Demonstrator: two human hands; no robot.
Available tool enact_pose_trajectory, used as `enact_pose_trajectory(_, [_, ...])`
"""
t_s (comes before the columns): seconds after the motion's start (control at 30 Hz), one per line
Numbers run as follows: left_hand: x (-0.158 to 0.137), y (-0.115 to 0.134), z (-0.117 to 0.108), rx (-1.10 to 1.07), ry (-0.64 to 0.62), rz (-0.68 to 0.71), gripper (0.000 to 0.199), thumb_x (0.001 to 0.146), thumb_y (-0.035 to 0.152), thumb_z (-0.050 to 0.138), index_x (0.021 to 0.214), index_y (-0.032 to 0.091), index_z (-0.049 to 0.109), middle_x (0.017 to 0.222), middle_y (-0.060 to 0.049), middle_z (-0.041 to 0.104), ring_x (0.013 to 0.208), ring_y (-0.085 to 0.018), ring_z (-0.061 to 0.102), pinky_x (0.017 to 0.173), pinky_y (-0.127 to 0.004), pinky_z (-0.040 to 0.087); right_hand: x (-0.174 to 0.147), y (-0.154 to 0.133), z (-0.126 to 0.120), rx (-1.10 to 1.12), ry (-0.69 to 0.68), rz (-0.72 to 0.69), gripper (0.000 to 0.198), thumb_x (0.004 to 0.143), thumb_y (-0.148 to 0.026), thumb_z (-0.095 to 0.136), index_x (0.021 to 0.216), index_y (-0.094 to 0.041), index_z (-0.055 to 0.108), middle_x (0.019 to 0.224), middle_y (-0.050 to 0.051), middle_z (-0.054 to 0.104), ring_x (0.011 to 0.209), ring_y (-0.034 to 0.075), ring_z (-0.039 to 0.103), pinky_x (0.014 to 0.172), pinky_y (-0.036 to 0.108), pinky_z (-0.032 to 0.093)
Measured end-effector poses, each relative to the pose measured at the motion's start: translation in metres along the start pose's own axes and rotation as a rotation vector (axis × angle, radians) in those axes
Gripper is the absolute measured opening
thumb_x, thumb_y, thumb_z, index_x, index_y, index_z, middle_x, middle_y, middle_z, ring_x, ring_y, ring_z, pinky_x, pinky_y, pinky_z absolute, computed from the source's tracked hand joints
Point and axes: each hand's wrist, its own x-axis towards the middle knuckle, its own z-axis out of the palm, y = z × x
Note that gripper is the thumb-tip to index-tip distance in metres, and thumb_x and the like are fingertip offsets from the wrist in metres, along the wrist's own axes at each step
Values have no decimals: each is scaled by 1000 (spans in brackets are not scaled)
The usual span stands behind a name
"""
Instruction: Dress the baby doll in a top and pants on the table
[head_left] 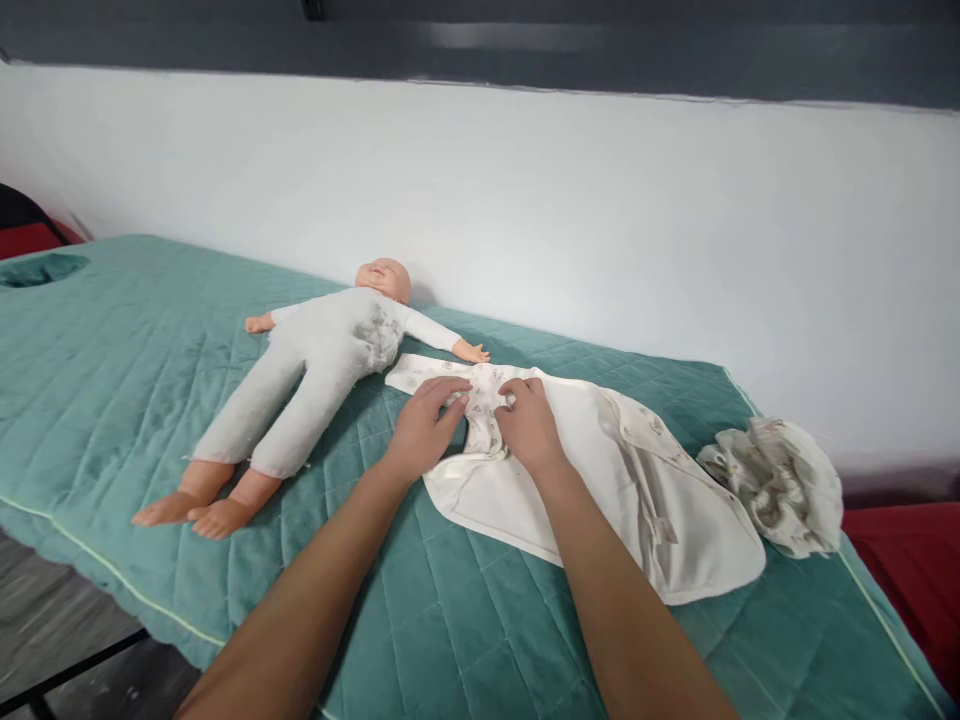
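A white baby garment (574,440) with a small printed pattern on its neck and sleeve parts lies spread flat, its plain side mostly facing up. My left hand (426,428) is at its patterned left part, thumb and fingers closed on the cloth. Just to the right, my right hand (529,425) pinches the same patterned part between thumb and fingertips. Left of the garment a baby doll (322,335) lies on its back, its white cloth body worn at one side. One doll hand rests close to the garment's upper edge.
A crumpled printed cloth (784,485) sits at the right end of the green quilted bed cover (465,630). Behind the bed rises a white wall (600,220). Something red (911,560) stands beyond the right edge, and the cover has a hole (41,270) at far left.
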Motion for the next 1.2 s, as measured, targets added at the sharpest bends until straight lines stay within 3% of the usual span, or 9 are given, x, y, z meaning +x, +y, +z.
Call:
enact_pose_trajectory(0.13, [15,-20,8,224,-75,62,37,99,36,40,120,21,67,134,-5,65,133,-18,51,117,-33,35,-4,-5,0,-77,-58,28,33,86,-32,54,118,-24,59,103,6,64,88,21,61,77,31,43])
enact_pose_trajectory(0.23, [22,-26,11,378,-169,26,39,100,37,36,122,23,66,136,-5,64,135,-18,50,119,-36,33,-5,-7,-2,-82,-87,31,38,83,-28,54,120,-25,59,97,4,68,86,21,62,72,30,42])
enact_pose_trajectory(0.4, [27,-28,10,495,-217,-41,39,101,35,35,127,27,63,146,-3,56,142,-21,42,121,-46,26,0,5,-11,144,-16,155,38,78,-24,51,115,-26,61,81,-1,67,78,18,62,70,28,43])
enact_pose_trajectory(0.5, [29,-29,7,539,-171,-92,39,101,36,33,127,27,62,148,-4,53,142,-22,43,121,-50,25,-2,16,-23,161,35,213,36,79,-27,48,112,-26,62,81,-1,67,78,20,62,67,28,43])
enact_pose_trajectory(0.73, [41,-39,-2,651,-12,-238,36,99,27,34,111,20,68,125,-9,68,121,-22,59,109,-38,40,-20,23,-42,-58,-13,254,43,83,-24,47,125,-24,56,92,4,68,85,23,63,68,30,39])
enact_pose_trajectory(0.83, [47,-49,-7,650,11,-277,35,97,24,36,113,21,67,132,-9,64,124,-23,58,106,-37,43,-28,27,-48,-63,-17,263,46,85,-24,46,131,-24,51,92,3,68,88,22,62,69,29,38])
enact_pose_trajectory(1.03, [54,-58,-9,657,59,-353,37,94,29,43,127,19,58,143,-12,54,125,-28,55,102,-40,46,-32,31,-53,-98,-45,284,38,88,-28,48,125,-25,54,99,3,68,93,22,62,69,29,37])
enact_pose_trajectory(1.2, [58,-62,-7,715,64,-345,33,94,28,43,120,20,62,127,-15,59,115,-30,59,95,-41,48,-28,32,-46,-54,-4,235,36,86,-26,49,121,-24,57,107,5,67,98,23,61,79,32,42])
